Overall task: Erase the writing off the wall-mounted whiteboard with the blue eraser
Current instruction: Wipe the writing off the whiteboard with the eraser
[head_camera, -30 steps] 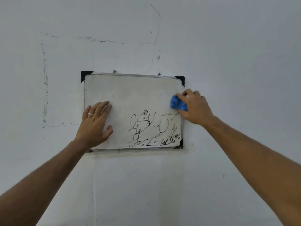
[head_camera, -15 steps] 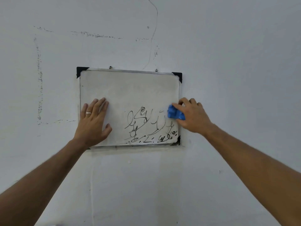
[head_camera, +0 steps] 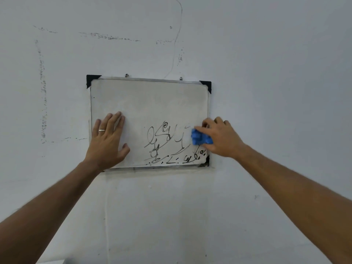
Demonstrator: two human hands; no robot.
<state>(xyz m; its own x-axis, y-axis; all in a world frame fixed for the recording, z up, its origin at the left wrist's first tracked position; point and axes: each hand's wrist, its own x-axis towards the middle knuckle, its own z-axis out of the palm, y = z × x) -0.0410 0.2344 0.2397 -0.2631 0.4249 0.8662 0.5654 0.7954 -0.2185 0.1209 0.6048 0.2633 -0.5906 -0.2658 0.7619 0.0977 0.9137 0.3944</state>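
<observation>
A small whiteboard with a metal frame and black corner caps hangs on the wall. Black writing covers its lower right quarter; the upper part is wiped and smudgy. My right hand grips the blue eraser and presses it against the board near the right edge, on the writing's right end. My left hand, a ring on one finger, lies flat with fingers spread on the board's lower left part.
The board hangs on a pale painted wall with scuff marks forming a rough rectangle to the left and a thin crack above. Two screws hold the top frame.
My right hand has slid the eraser downward along the right edge and slightly left into the writing; strokes at the top right of the writing are gone. The left hand stays flat.
</observation>
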